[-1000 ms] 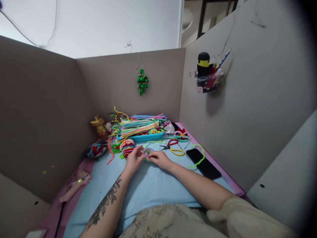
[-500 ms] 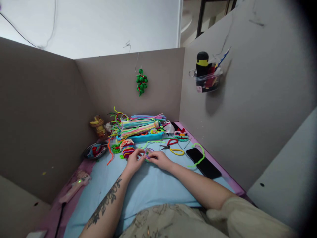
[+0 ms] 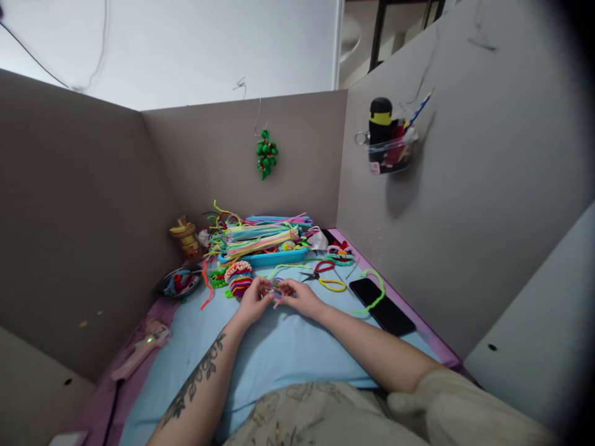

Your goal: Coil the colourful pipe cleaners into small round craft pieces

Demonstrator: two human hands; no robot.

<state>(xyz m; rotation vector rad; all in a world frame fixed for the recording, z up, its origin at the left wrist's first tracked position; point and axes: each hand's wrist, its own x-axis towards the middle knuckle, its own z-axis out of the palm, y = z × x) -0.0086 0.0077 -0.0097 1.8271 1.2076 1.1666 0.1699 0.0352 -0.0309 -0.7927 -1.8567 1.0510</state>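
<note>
Two bare hands meet near the middle of the light blue cloth-covered surface (image 3: 279,359). Along its left edge lies a pink plastic glue gun (image 3: 142,348), its cord cut off at the bottom of the view. Toward the far left corner sits a dark round dish (image 3: 179,282), its contents too small to tell. The left hand (image 3: 251,301) and right hand (image 3: 302,299) pinch a small purple and green pipe-cleaner twist (image 3: 276,289) between their fingertips. Fingers cover most of it, so its shape is unclear. Rightward lie red-handled scissors (image 3: 318,269), then a flat black phone (image 3: 382,305) near the right edge, crossed by a green fuzzy pipe cleaner (image 3: 374,291).
</note>
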